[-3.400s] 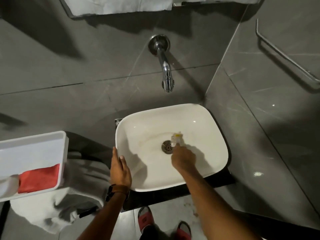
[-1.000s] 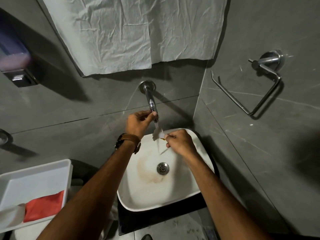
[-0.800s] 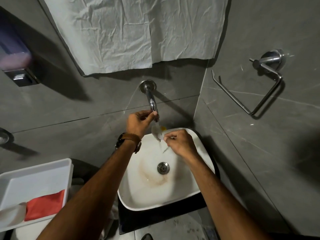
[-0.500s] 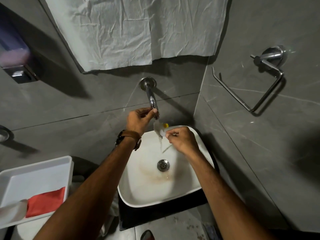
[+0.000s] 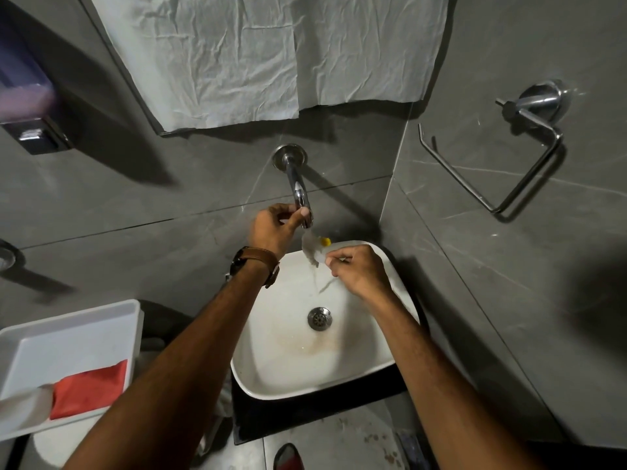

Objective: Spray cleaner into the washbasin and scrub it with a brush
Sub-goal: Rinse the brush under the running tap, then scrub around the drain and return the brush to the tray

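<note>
brush under running tap

the brush (image 5: 314, 248) sits under the tap (image 5: 298, 191), above the washbasin's (image 5: 390, 354) 12 o'clock rim, gripped by the right hand (image 5: 359, 273). the left hand (image 5: 274, 227) pinches the spout end. a tray (image 5: 68, 337) lies at 9 o'clock.

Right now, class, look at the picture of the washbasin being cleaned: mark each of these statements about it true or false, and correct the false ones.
1. The left hand grips the tip of the chrome wall tap. True.
2. The right hand holds the small white brush with the yellow tip under the tap. True.
3. The right hand presses the brush against the round metal drain. False: the brush is held up beside the spout, well above the drain.
4. The brown leather watch strap sits on the right wrist. False: it is on the left wrist.
5. The red cloth lies in the white rectangular washbasin. False: it lies in the white plastic tray to the left.
</note>
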Tool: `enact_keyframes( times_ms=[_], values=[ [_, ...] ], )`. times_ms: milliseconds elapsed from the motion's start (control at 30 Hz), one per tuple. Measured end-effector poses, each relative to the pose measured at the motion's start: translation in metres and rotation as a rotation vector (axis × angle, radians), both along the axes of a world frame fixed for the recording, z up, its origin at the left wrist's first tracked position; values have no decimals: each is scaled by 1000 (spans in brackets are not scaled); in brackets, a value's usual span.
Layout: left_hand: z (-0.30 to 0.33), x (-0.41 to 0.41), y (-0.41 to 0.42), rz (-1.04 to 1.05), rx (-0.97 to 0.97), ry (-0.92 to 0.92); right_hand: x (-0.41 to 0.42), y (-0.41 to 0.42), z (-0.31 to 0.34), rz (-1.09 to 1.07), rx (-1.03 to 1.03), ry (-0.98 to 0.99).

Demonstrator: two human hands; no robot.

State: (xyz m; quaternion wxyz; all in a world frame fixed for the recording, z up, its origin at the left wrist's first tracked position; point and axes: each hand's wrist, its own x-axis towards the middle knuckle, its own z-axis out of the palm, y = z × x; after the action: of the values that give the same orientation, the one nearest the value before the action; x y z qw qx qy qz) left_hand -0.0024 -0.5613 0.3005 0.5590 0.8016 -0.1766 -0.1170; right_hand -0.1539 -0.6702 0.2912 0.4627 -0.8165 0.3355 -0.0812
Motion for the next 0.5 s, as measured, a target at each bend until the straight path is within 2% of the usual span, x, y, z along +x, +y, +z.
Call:
enact_keyframes(
  times_ms=[233,367,433,500],
  values=[
    [-1,-1,-7,136,17,-29,-6,3,-25,0,56,47],
    [-1,2,-4,127,-19,-26,-9,7,-39,28,43,79],
    [-9,4,4,71,-86,-17,-14,10,-51,170,43,159],
    [-31,4,19,49,-98,3,-24,16,-66,415,33,387]
  ],
)
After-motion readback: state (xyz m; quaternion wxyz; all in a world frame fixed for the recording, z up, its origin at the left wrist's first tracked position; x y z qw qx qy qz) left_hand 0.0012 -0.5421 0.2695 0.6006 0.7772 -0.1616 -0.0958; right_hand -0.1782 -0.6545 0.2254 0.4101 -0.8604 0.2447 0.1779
